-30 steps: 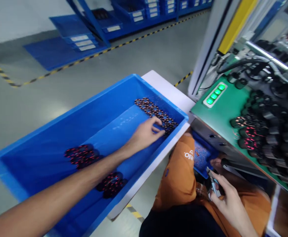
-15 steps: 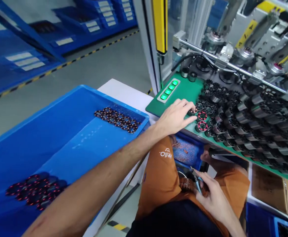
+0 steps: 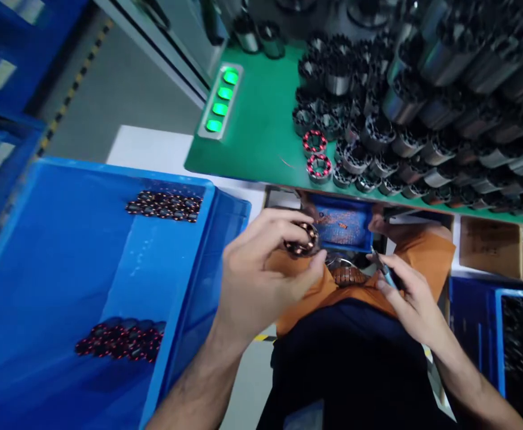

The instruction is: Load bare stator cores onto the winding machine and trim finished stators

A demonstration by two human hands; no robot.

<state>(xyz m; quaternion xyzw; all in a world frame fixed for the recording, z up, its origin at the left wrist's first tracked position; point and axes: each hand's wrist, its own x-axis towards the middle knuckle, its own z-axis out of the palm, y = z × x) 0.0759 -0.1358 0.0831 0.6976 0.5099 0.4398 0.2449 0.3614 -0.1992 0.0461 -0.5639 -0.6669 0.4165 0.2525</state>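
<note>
My left hand [image 3: 261, 269] is closed on a motor stator [image 3: 303, 240], a dark ring wound with copper wire, held above my lap. In my right hand [image 3: 409, 292] is a small pair of cutters [image 3: 382, 267] with blue handles, its tip pointing up and away from me. On the green mat [image 3: 261, 113], two stators with red windings [image 3: 318, 167] stand near the front edge. A thin loose wire end [image 3: 286, 162] lies on the mat to their left. Beyond the hands, a small blue tray [image 3: 342, 224] holds scattered copper bits.
Rows of metal-sided stator cores [image 3: 449, 107] crowd the mat's right side. A panel of green lit buttons [image 3: 220, 107] sits at its left. At left, a large blue bin [image 3: 122, 263] holds two groups of wound stators. A cardboard box [image 3: 489, 248] stands at right.
My left hand has lifted a stator off the green mat and brought it back toward my body. My right hand still holds the cutters. The view has swung downward and closer.
</note>
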